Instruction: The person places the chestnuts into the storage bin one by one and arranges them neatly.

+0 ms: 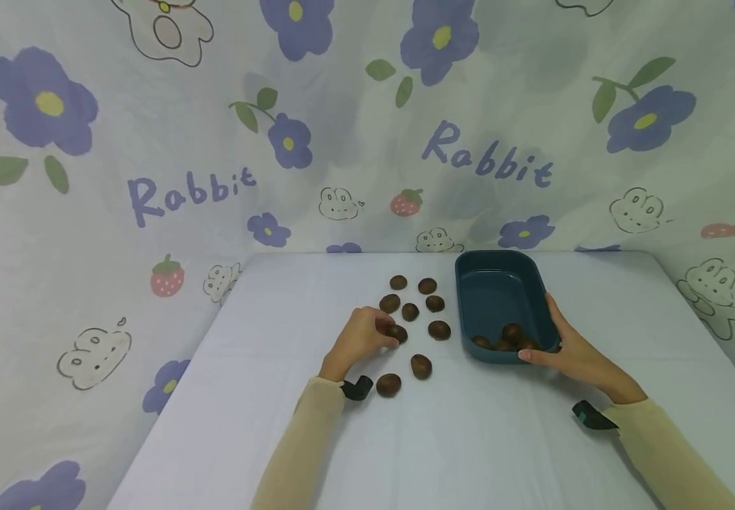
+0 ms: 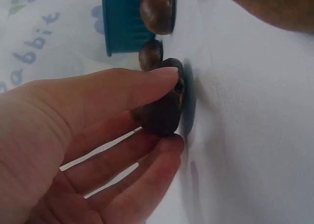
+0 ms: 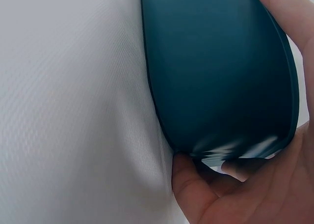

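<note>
My left hand (image 1: 359, 340) pinches a brown chestnut (image 2: 164, 106) between thumb and fingers, close to the tabletop; whether it touches the cloth I cannot tell. Several loose chestnuts (image 1: 439, 330) lie around that hand on the white table. To their right stands a dark teal rectangular tub (image 1: 495, 290) with several chestnuts (image 1: 512, 333) at its near end. My right hand (image 1: 574, 354) grips the tub's near right corner, thumb on the near rim and fingers along the right side. In the right wrist view, the tub wall (image 3: 221, 76) hides its contents.
A white cloth covers the table (image 1: 469, 439). Behind it hangs a pale curtain (image 1: 354, 149) printed with flowers, rabbits and lettering. Two chestnuts (image 1: 389, 384) lie nearer to me, close to the left wrist's black strap piece (image 1: 358, 388). A similar black piece (image 1: 593, 415) sits at the right wrist.
</note>
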Available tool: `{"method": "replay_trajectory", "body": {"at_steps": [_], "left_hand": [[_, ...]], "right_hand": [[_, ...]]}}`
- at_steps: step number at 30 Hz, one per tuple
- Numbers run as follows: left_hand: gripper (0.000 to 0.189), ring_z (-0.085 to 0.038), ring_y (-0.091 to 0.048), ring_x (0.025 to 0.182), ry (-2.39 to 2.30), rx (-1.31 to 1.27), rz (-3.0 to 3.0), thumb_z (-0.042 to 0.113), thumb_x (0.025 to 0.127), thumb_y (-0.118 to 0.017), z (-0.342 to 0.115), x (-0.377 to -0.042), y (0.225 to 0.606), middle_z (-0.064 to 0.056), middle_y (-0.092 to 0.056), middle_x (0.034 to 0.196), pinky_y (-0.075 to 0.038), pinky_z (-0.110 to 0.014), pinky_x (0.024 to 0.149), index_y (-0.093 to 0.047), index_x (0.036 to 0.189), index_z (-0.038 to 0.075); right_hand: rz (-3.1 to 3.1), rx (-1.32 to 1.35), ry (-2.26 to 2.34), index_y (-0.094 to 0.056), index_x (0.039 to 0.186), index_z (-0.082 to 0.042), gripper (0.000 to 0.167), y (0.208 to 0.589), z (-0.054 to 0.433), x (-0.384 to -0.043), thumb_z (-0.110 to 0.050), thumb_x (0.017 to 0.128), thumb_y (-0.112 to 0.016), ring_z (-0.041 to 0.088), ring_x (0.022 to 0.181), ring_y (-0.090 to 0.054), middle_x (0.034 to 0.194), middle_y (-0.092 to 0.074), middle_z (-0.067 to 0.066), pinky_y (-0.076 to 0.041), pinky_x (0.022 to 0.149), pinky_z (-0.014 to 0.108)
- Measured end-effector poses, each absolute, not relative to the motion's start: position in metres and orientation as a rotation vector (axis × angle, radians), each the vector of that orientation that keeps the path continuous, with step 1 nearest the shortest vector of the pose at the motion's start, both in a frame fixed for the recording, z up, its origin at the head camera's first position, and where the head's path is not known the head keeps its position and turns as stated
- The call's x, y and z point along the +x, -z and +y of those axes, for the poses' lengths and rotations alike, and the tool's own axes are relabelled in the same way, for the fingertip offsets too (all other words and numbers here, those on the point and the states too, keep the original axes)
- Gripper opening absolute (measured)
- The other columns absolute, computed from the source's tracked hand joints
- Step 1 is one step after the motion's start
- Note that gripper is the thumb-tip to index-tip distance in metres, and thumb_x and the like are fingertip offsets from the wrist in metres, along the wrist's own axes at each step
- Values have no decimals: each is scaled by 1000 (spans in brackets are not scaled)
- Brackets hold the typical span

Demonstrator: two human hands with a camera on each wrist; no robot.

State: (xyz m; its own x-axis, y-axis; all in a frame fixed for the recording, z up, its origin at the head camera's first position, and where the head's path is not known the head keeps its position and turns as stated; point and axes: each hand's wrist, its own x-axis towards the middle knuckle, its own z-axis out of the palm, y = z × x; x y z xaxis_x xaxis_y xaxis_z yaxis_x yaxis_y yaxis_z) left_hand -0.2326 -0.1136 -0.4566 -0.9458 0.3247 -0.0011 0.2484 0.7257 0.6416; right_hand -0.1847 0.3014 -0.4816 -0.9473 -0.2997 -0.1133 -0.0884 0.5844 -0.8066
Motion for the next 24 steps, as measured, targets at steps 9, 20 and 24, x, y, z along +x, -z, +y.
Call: {"method": "replay_trajectory", "body": {"at_steps": [9,20,24], "left_hand": [[35,-16,-71,93,-1111,439,2797,20,80,-90,-118,-232,451,-4,-79,100,-58,-34,84,-80,111,6],[33,-13,-73,89,-1338,424,2734,22,80,-90,-117,-227,437,-5,-79,103,-61,-30,81,-80,109,8],[35,-13,-73,89,-1401,443,2693,25,80,-90,-112,-226,430,-3,-80,103,-60,-29,82,-80,110,11]], "right_hand": [[2576,-325,1295,29,160,-33,126,481,300,-185,-40,91,-77,62,154,3,172,23,14,-16,106,87],[2578,-340,1313,27,161,-31,125,482,299,-187,-39,91,-77,60,155,2,172,22,14,-16,107,87],[2587,-330,1306,27,161,-29,125,482,301,-186,-40,91,-77,61,154,1,172,21,15,-17,107,87]]}}
